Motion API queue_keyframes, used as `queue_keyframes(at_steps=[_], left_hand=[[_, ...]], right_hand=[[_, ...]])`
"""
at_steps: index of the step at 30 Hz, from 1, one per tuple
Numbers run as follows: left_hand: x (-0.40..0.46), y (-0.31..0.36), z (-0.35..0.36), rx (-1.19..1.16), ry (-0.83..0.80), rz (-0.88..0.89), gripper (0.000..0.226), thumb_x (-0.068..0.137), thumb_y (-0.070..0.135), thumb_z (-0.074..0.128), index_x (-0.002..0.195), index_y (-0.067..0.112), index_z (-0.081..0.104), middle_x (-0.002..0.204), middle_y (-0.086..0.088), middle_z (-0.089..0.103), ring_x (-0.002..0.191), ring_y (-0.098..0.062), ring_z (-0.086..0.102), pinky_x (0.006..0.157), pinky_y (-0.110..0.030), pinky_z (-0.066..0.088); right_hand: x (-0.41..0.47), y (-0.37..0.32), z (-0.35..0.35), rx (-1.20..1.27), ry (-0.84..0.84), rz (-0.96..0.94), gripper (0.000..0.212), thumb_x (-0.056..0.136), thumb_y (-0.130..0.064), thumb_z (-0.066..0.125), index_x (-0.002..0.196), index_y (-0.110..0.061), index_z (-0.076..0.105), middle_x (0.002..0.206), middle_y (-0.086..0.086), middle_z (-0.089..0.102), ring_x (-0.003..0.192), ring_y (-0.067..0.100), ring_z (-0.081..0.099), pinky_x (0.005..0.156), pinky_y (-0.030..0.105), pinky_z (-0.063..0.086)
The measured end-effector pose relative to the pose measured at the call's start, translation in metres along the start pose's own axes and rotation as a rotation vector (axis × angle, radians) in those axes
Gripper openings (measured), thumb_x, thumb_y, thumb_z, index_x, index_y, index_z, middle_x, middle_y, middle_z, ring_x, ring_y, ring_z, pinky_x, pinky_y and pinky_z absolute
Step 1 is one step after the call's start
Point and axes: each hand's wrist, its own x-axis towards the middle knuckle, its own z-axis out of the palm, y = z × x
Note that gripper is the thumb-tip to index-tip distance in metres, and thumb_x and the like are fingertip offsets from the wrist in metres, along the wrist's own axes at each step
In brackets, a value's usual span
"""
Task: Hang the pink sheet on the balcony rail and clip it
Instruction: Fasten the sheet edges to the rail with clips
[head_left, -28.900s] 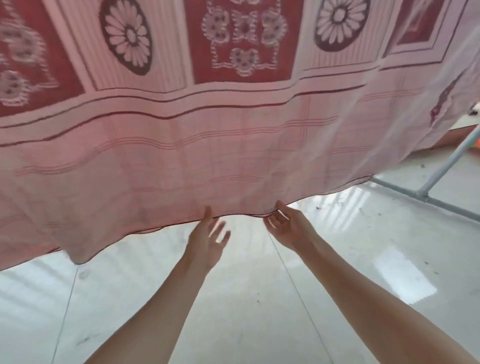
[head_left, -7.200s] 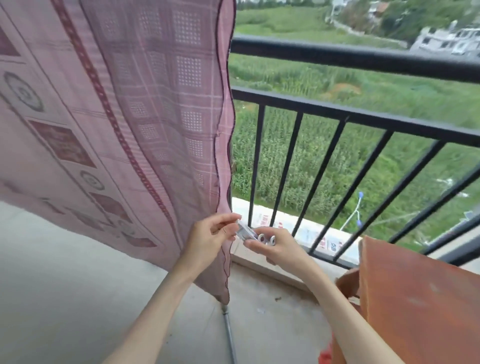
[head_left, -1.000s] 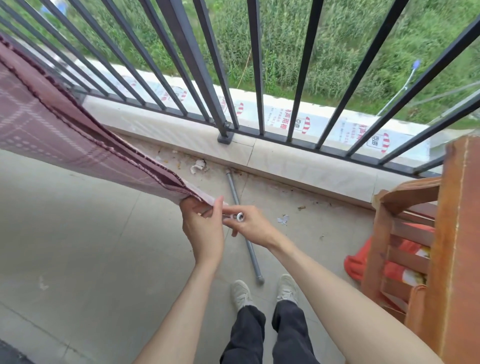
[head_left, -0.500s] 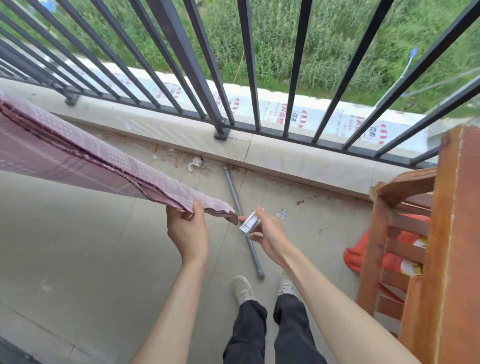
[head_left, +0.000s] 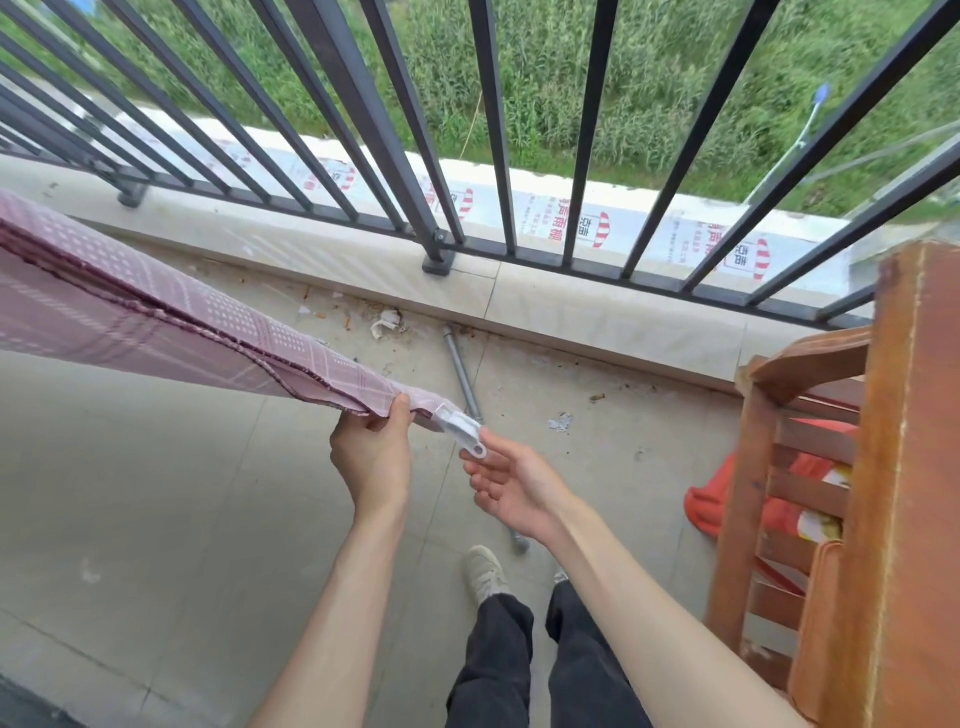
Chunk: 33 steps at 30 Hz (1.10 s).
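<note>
- Down low, the left hand (head_left: 375, 457) grips the folded corner of the pink sheet (head_left: 156, 322), thumb on top and fingers curled beneath the hem.
- From that corner the sheet stretches up and away to the left edge of view, gathered in layers and held clear of the floor (head_left: 156, 493).
- A white clip (head_left: 460, 430) sits on the very tip of the corner (its ringed tail points toward the person).
- Just beside it, the right hand (head_left: 514, 486) lies palm up with fingers loosely spread; its fingertips (head_left: 475, 462) touch or nearly touch the clip's ring, and I cannot tell which.
- Beyond the hands stands the black balcony rail (head_left: 363, 119), bars rising from a pale curb.
- A grey metal rod (head_left: 462, 371) lies on the floor under the clip.
- At right stands a wooden frame (head_left: 914, 467) with an orange bag (head_left: 706, 504) behind its slats.
</note>
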Motion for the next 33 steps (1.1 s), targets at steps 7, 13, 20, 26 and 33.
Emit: queue_keyframes(at_steps=[7, 13, 20, 26, 33], left_hand=[[-0.001, -0.001, -0.005, 0.031, -0.025, 0.012, 0.022, 0.069, 0.028, 0.061, 0.081, 0.011, 0.068, 0.082, -0.001, 0.073, 0.083, -0.02, 0.07, 0.087, -0.046, 0.052], [-0.005, 0.003, -0.006, -0.005, -0.012, -0.001, 0.01, 0.076, 0.014, 0.064, 0.068, 0.02, 0.062, 0.058, 0.018, 0.068, 0.074, -0.014, 0.07, 0.089, -0.044, 0.052], [-0.008, 0.004, -0.008, 0.091, -0.006, 0.014, 0.012, 0.077, 0.019, 0.062, 0.075, 0.008, 0.067, 0.069, 0.004, 0.071, 0.079, -0.017, 0.071, 0.085, -0.036, 0.052], [-0.012, 0.006, -0.015, 0.12, -0.033, 0.036, 0.007, 0.08, 0.019, 0.061, 0.077, 0.014, 0.065, 0.073, 0.002, 0.07, 0.08, -0.02, 0.069, 0.083, -0.034, 0.05], [-0.05, -0.025, -0.023, 0.406, -0.404, 0.321, 0.022, 0.09, 0.014, 0.054, 0.111, 0.011, 0.058, 0.106, -0.005, 0.061, 0.098, -0.021, 0.058, 0.085, -0.033, 0.046]], right_hand=[[0.0, 0.009, 0.016, 0.068, -0.053, 0.116, 0.036, 0.087, -0.033, 0.058, 0.082, 0.002, 0.063, 0.047, 0.0, 0.048, 0.034, 0.006, 0.034, 0.039, 0.015, 0.022], [-0.002, 0.01, 0.02, 0.03, -0.033, 0.113, 0.032, 0.088, -0.03, 0.058, 0.083, 0.001, 0.063, 0.045, -0.001, 0.047, 0.033, 0.004, 0.032, 0.039, 0.015, 0.021], [0.004, 0.003, 0.031, 0.036, -0.03, 0.087, 0.034, 0.088, -0.032, 0.057, 0.081, 0.001, 0.063, 0.044, -0.001, 0.048, 0.031, 0.004, 0.034, 0.036, 0.014, 0.024], [-0.002, -0.003, 0.037, -0.133, -0.067, 0.091, 0.047, 0.087, -0.049, 0.053, 0.085, -0.004, 0.066, 0.062, 0.0, 0.06, 0.051, 0.008, 0.053, 0.049, 0.017, 0.042], [-0.052, 0.009, 0.0, -0.339, 0.155, -0.291, 0.038, 0.094, -0.044, 0.045, 0.109, -0.012, 0.058, 0.1, 0.004, 0.065, 0.088, 0.016, 0.06, 0.084, 0.03, 0.049]])
